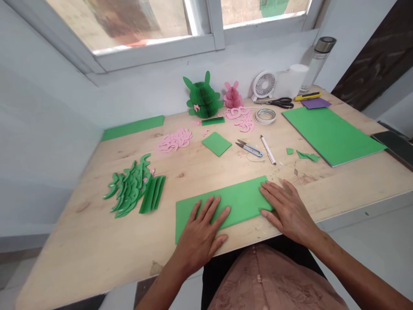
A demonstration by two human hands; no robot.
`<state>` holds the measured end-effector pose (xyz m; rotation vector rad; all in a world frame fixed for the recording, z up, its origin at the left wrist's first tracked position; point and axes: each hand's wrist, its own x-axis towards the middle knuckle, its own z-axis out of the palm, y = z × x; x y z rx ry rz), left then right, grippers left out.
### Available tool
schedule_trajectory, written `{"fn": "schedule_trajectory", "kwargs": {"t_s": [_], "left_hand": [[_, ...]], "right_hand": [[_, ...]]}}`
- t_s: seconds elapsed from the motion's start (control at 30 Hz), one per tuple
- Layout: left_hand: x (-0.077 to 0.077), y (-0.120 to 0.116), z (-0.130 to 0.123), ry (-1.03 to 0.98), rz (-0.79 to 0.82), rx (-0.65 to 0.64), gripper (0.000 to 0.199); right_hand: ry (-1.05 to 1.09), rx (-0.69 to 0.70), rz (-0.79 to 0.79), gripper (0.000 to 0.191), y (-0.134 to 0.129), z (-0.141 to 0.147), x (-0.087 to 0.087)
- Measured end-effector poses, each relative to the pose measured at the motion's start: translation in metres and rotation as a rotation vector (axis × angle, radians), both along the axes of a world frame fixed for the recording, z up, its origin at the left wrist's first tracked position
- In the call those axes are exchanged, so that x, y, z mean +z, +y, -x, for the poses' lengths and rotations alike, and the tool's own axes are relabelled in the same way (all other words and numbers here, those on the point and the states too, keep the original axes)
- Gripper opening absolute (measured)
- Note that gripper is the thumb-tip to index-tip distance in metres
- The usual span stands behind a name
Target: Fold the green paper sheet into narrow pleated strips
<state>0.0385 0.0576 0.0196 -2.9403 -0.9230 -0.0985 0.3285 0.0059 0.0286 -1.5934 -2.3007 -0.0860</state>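
Note:
A long green paper strip (240, 199) lies flat near the table's front edge. My left hand (201, 234) rests palm down on its left part, fingers spread. At the strip's right end, my right hand (287, 211) lies with its fingertips on the paper and its thumb apart at the lower corner. Behind the strip are a small green paper square (217, 144), blue-handled thread snips (250, 149) and a white pen (268, 150). Left of the strip sit a pleated green paper piece (152, 194) and a heap of curved green cutouts (130, 189).
Green sheets (334, 134) lie at right, near green scraps (308, 156). Pink cutouts (176, 140), a tape roll (265, 116), black scissors (279, 102) and a yellow cutter (308, 96) lie farther back. A green paper figure (204, 99), a fan (263, 85) and a bottle (316, 64) stand by the wall.

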Motion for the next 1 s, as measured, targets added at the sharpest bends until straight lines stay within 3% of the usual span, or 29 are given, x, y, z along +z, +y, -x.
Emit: {"fn": "schedule_trajectory", "kwargs": {"t_s": [1.0], "left_hand": [[0.0028, -0.0042, -0.0048, -0.007, 0.075, 0.058, 0.066]], "right_hand": [[-0.021, 0.01, -0.009, 0.05, 0.0008, -0.0092, -0.0052]]}}
